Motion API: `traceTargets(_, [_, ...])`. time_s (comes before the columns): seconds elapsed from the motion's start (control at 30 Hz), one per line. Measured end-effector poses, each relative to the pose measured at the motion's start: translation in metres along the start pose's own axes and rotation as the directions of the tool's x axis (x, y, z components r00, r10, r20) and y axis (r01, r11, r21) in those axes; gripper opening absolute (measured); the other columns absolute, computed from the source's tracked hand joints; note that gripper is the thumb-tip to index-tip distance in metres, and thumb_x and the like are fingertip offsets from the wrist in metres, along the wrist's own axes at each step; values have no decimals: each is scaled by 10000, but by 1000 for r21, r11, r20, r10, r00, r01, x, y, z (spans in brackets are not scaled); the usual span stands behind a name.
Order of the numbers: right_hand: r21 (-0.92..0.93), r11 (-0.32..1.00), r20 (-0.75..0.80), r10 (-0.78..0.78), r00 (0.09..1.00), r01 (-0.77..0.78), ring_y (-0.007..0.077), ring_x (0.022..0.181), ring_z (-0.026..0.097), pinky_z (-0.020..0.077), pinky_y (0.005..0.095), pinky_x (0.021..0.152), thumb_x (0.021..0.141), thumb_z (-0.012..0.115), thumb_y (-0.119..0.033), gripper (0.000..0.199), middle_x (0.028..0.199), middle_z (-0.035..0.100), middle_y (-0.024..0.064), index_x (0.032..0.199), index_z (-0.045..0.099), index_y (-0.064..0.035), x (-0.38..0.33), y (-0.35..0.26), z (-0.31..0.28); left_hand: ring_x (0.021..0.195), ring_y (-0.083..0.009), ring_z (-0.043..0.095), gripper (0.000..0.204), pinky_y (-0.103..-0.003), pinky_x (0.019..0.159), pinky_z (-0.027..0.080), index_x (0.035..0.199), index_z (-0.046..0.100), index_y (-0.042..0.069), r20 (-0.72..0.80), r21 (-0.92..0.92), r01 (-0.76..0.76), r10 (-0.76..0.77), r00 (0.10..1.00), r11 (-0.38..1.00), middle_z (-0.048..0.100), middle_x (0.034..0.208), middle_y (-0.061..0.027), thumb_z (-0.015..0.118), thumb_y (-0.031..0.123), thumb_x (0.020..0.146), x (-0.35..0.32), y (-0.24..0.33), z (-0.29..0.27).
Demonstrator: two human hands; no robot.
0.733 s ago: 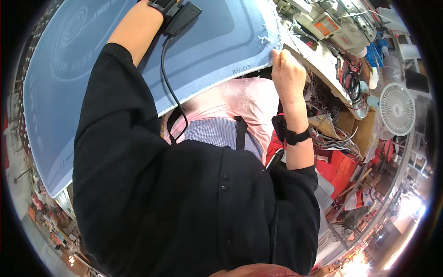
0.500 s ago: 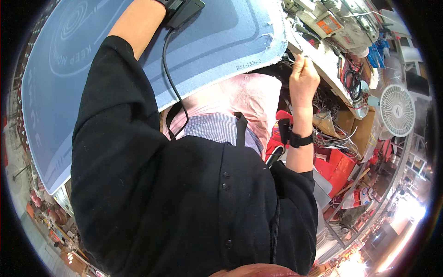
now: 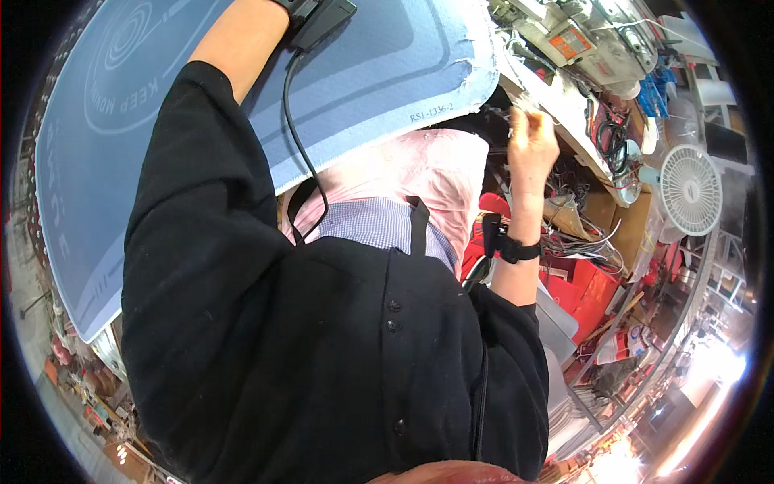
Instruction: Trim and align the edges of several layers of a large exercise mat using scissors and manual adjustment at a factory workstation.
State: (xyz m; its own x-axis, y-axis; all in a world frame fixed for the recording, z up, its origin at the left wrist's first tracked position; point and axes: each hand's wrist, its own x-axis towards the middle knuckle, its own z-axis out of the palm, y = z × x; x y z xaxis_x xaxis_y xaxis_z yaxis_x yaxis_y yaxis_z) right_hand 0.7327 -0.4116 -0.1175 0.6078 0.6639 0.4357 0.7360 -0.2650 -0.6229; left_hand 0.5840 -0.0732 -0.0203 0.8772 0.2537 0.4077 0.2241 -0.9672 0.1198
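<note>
A large blue fabric piece with darker printed bands and frayed white edges spreads across the table and over my lap. My left forearm reaches over it to the upper edge of the view, where the hand is out of frame. A black wrist device with a dark cable is on that arm. My right hand is beside the fabric's right corner, at the edge of the white table. Its fingers are curled together close to pale threads; what they pinch, if anything, is too small to make out.
A sewing machine stands at the upper right on the white table edge. Beyond it is a white fan. Tangled cables and a red box lie below the table, right of my right forearm.
My right hand has shifted slightly down, away from the fabric's corner, and its wrist has turned a little. The fabric has slid slightly left. My left forearm stays almost where it was.
</note>
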Motion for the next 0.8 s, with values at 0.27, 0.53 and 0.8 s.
traceTargets(0.27, [77, 995, 163, -71, 984, 59, 306, 443, 473, 378, 358, 448, 851, 572, -154, 293, 517, 453, 159, 619, 456, -18, -17, -58, 21, 1073, -344, 500, 342, -436, 911, 390, 1011, 612, 62, -117, 58, 84, -77, 990, 995, 578, 1075, -185, 490, 317, 820, -6, -14, 10])
traceTargets(0.53, [-736, 676, 48, 103, 994, -35, 322, 646, 618, 498, 406, 566, 866, 513, -240, 246, 703, 609, 137, 712, 519, -49, -8, 66, -33, 1046, -348, 513, 362, -448, 886, 402, 1022, 593, 36, -54, 59, 108, -105, 993, 992, 573, 1061, -198, 481, 312, 814, -2, -20, 11])
traceTargets(0.8, [477, 798, 430, 153, 890, -367, 75, 530, 555, 429, 203, 480, 844, 628, -210, 306, 801, 612, 79, 1050, 575, 10, -12, -48, 6, 1118, -344, 484, 476, -396, 952, 382, 1202, 505, 44, -301, -17, 82, -83, 950, 997, 494, 1241, -176, 489, 319, 814, -18, -22, 16])
